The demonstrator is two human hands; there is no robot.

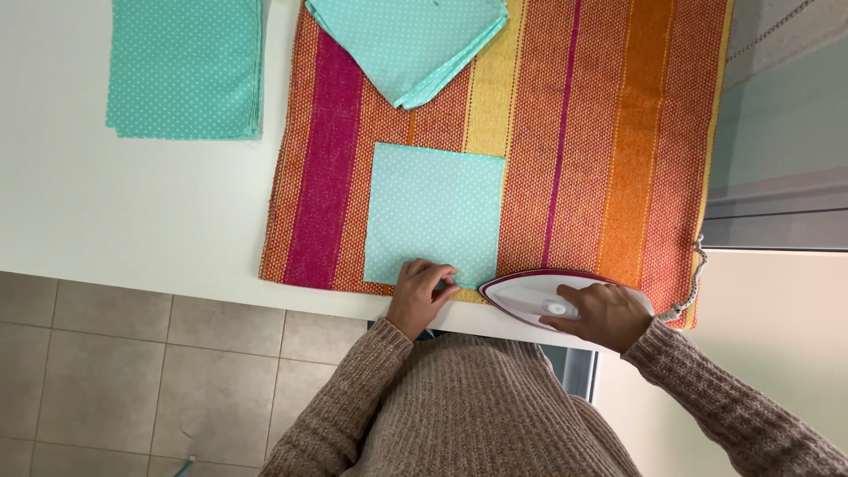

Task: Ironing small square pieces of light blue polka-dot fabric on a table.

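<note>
A: Right, step in hand looks like pressing. Left hand [422,291] lies on the near edge of the single fabric square [435,215], fingers curled and pinning it flat. Right hand [605,315] is wrapped over the handle of the iron [534,296].

B: Where does the iron sit?

A: On the striped cloth [609,132], at its near edge, just right of the square and nearly touching the left fingers. Cloth covers the white desk [106,212].

B: Heading?

A: Long axis runs left to right; pointed tip faces left, toward the square's near right corner.

B: Next move, by your reckoning?

A: Probably a slide left and away onto the square, with the left fingers kept out of the tip's path.

B: Other fabric?

A: Folded pile [411,44] at the cloth's far edge, another stack [185,66] on bare desk.
</note>
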